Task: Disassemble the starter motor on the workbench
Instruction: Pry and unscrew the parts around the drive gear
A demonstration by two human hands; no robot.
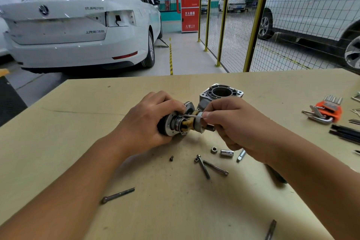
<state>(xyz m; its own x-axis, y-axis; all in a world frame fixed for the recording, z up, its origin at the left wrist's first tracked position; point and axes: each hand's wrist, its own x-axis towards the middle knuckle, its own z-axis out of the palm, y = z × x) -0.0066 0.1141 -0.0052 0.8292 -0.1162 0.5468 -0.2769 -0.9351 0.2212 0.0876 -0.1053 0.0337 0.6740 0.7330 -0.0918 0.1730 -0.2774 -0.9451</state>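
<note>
A white sedan (78, 21) stands beyond the far edge of the tan worktop (175, 200), with a yellow-framed mesh fence (243, 25) and a red fire cabinet (190, 1) to its right. Near the middle of the worktop lies the starter motor (181, 122), on its side, partly stripped, its shaft pointing right. The left hand (148, 121) wraps around the motor's dark body, fingers curled over the top. The right hand (233, 122) pinches a thin metal rod (190, 115) between thumb and forefinger, the rod's tip lying across the motor's collar. Just behind the hands stands a grey aluminium housing (221, 93), its round opening upward. At the right edge sits an orange-holdered hex key set (325, 111), with black tools (344, 132) near it. In front of the hands lie two long bolts (209, 167), crossing near their heads, a lone bolt (117, 195) farther left, a small socket (227, 153), a nut (214, 150) just beside it, and a tiny black screw (171, 158).
</note>
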